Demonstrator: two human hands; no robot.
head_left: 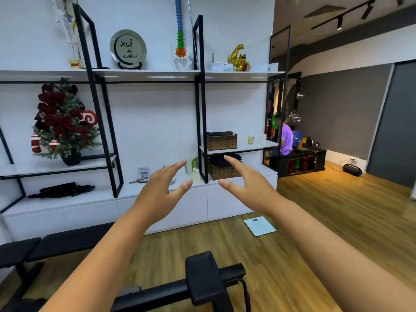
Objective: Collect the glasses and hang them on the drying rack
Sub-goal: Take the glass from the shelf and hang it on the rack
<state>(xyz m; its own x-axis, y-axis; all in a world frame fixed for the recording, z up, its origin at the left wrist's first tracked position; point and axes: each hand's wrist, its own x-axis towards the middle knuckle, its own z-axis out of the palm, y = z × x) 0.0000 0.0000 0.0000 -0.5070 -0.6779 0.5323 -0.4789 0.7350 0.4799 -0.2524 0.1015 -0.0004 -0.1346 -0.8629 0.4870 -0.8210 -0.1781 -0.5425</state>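
I am holding both arms out ahead of me with nothing in either grip: my left hand (161,191) is spread, fingers straight and thumb apart from them, and my right hand (246,184) is spread the same way, palms turned toward each other with a gap between them. They are hovering in mid-air in front of the white shelving unit (157,75), touching nothing, which I judge is a ready posture while I am looking for what to collect. The glasses are sitting well beyond my reach: a pale green glass (250,140) and a clear glass (263,139) are standing upright near each other on the right-hand middle shelf (243,147), just beside a wicker basket (222,140). I cannot see a drying rack anywhere in this view. A black weight bench (45,246) is standing low between me and the shelving, so I am probably going to have to step round it across the wooden floor (326,221), where a bathroom scale (260,226) is also lying. A small Christmas tree (64,122) is sitting on the left shelf, well clear of my path.
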